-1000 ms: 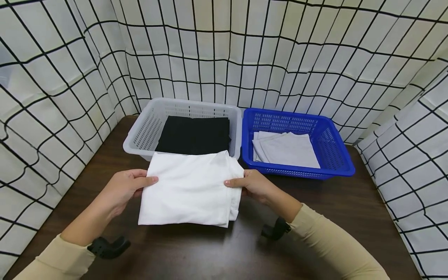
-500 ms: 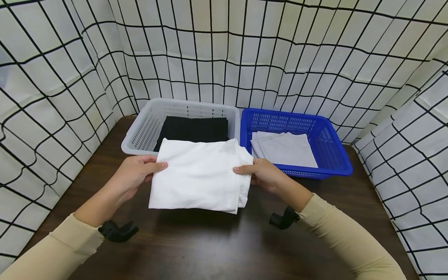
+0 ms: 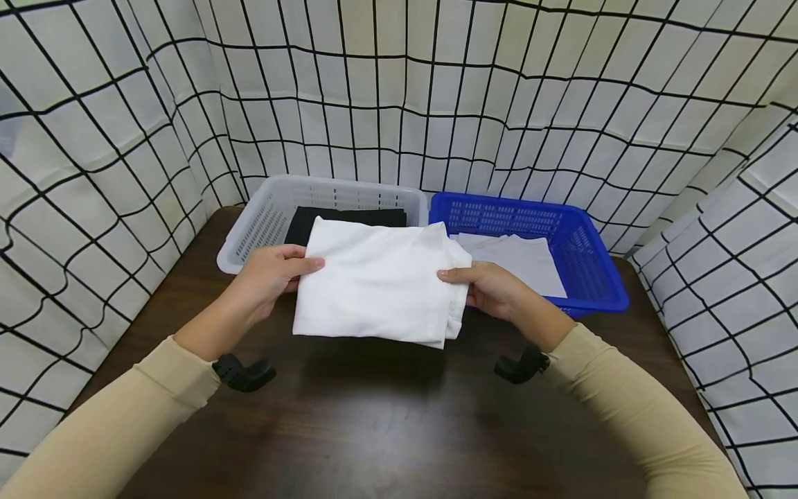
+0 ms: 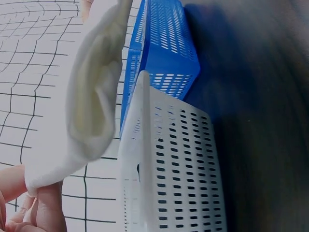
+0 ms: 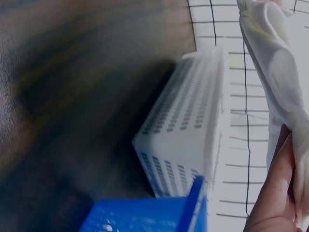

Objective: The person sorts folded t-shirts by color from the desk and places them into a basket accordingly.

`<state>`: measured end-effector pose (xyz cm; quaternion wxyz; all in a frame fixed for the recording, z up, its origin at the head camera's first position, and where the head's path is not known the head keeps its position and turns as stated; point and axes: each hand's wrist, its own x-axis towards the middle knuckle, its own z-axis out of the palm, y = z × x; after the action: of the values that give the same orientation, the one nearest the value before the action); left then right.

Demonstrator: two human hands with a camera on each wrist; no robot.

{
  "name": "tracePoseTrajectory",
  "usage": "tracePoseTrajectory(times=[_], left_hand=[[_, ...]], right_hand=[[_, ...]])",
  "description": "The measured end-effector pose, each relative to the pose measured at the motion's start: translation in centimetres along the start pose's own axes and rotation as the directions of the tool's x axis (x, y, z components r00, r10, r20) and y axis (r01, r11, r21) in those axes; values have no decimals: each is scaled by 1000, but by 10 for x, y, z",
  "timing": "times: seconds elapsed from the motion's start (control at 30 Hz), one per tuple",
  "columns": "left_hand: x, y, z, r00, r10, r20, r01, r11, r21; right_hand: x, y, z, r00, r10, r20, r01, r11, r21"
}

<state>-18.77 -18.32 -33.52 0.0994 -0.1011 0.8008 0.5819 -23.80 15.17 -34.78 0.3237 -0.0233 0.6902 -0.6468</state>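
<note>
A folded white cloth (image 3: 380, 281) is held up above the table, between both hands. My left hand (image 3: 274, 274) pinches its left edge, thumb on top; the left wrist view shows the cloth's corner (image 4: 48, 176) between thumb and fingers. At the opposite edge my right hand (image 3: 489, 285) pinches the cloth, thumb on the upper face. In the right wrist view the cloth (image 5: 280, 63) hangs in loose folds over the fingers. Its far part overlaps the front of the white basket (image 3: 232, 256) in the head view. Folded black cloth (image 3: 349, 217) in that basket is partly hidden.
Right of the white basket stands a blue basket (image 3: 598, 277) with folded white cloths (image 3: 530, 260) inside. Both baskets are on a dark wooden table (image 3: 374, 430). Grid-patterned white curtains (image 3: 374, 83) enclose the back and sides.
Both hands have carried the white cloth away from me, up and to the right. It now covers more of the black cloth and a corner of the blue basket's contents.
</note>
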Motion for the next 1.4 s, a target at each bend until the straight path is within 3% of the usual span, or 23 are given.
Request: tracePoseTrajectory(times=[0.4,0.8,1.0,1.4], left_hand=[[13,38,7,999,46,-3,-46,998,-36],[47,70,27,1000,5,-29,-7,997,-70],[62,85,34,1000,14,9,-13,990,-141],[75,117,47,999,27,23,-23,986,-163]], right_hand=[[-6,-28,-16,991,8,-137,1,998,68],[-12,-53,-47,987,-29,-155,35,999,35],[-9,-62,-61,982,-40,-182,43,999,13],[-11,-78,-86,974,-23,-224,26,1000,8]])
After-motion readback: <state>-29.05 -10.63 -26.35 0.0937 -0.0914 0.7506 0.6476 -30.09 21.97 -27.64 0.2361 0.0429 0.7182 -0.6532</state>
